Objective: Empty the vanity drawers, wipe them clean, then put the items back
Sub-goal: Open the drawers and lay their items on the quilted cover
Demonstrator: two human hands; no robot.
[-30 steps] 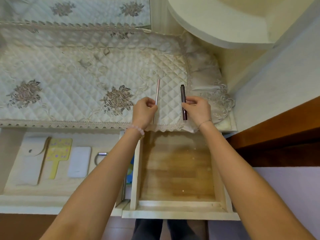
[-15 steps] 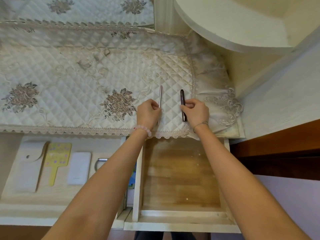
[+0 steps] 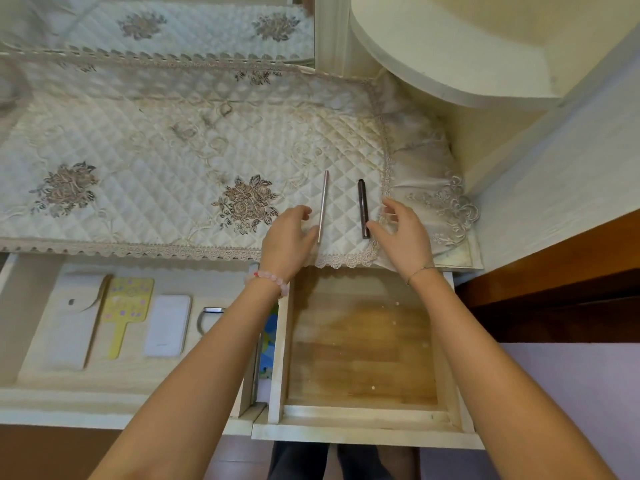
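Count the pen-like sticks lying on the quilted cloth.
2. The silver stick lies by the left hand; the dark stick lies by the right hand, nearer the lace edge. None looks hidden.

A quilted cloth point(image 3: 166, 161) covers the vanity top, bearing two slim pens point(image 3: 363, 209).
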